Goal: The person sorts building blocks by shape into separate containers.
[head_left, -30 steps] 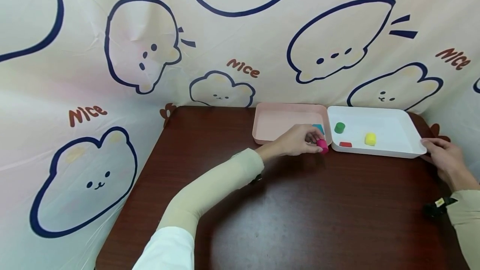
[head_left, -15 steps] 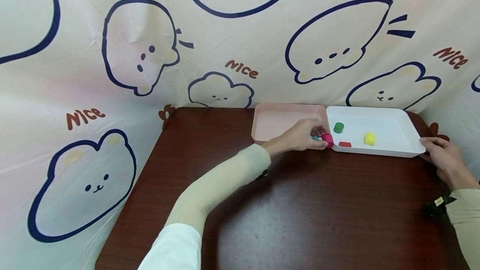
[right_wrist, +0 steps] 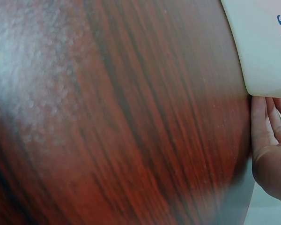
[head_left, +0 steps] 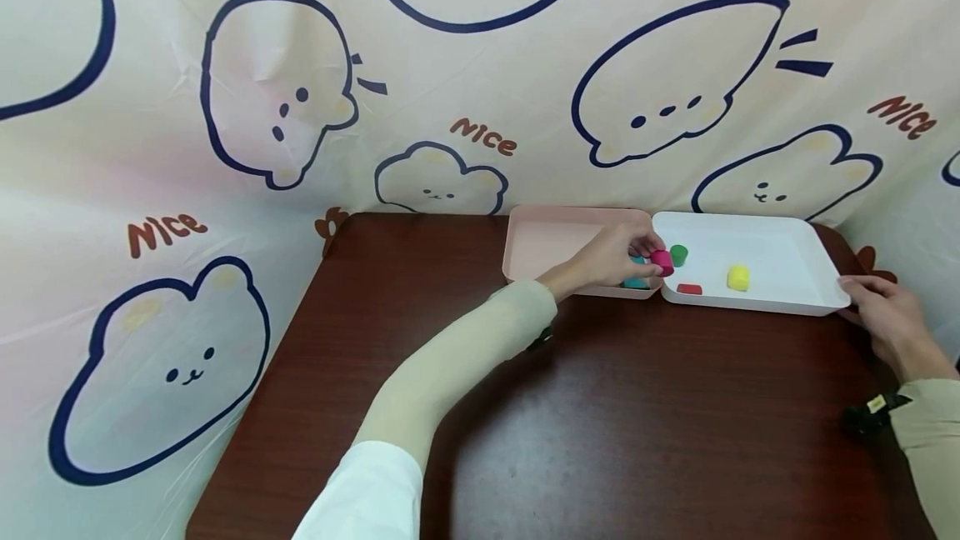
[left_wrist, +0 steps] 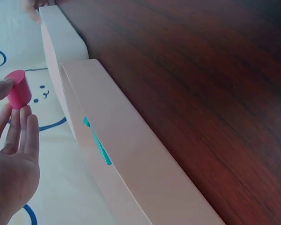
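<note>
In the head view, my left hand (head_left: 617,255) pinches a magenta cylinder block (head_left: 662,262) between thumb and fingertips, above the meeting rims of the two trays. The left wrist view shows this cylinder (left_wrist: 19,89) held clear of the pink tray (left_wrist: 112,112). Teal pieces (head_left: 636,273) lie in the pink tray, partly hidden by my left hand. At the white tray's (head_left: 772,248) right end, my right hand (head_left: 888,315) grips the rim. A green cylinder (head_left: 678,255), a flat red block (head_left: 689,289) and a yellow block (head_left: 738,277) lie in the white tray.
Both trays stand side by side at the back of the dark brown table (head_left: 637,423). Behind them hangs a pale cloth (head_left: 540,73) with blue cartoon outlines. The table's right edge runs close to my right hand.
My left hand has carried the magenta cylinder rightward and away from me, from the pink tray's front corner to the rims between the trays. My right hand has stayed at the white tray.
</note>
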Tool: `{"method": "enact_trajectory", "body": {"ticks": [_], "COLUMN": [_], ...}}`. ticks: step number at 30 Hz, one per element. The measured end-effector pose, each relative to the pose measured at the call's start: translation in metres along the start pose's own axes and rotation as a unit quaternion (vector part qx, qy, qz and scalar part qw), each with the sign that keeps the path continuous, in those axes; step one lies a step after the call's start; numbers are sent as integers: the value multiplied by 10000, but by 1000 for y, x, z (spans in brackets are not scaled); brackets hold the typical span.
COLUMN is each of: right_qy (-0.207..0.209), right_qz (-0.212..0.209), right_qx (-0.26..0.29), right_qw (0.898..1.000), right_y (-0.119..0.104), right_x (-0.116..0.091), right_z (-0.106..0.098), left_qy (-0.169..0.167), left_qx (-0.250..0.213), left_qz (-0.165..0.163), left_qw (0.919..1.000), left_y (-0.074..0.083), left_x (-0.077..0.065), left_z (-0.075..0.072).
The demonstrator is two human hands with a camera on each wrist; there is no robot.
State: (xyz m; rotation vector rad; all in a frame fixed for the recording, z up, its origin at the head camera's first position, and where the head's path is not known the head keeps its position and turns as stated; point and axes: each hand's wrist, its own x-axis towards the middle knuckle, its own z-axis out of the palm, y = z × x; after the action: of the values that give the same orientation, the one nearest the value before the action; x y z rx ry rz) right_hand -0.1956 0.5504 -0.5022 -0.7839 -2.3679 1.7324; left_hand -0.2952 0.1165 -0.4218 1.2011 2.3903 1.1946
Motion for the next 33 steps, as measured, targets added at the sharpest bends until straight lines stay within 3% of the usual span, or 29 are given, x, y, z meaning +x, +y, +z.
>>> {"method": "enact_trajectory", "body": {"ticks": [17,29,33], "right_qy": [83,150,94], "right_qz": [-41,-48,-72], "right_qx": [99,-332,-237], "right_qw": [9999,9993,9996], "right_y": [-3,1,3], "right_x": [0,4,6], "right_z": [2,-3,-4], "left_qy": [330,371,404], "left_qx": [47,-14,-24], "left_qz": [-439,-783,-869], "left_qw": [9985,9962,9954], "left_y": [-9,-5,-4], "left_x": [24,28,28], "left_z": [18,35,37]}}
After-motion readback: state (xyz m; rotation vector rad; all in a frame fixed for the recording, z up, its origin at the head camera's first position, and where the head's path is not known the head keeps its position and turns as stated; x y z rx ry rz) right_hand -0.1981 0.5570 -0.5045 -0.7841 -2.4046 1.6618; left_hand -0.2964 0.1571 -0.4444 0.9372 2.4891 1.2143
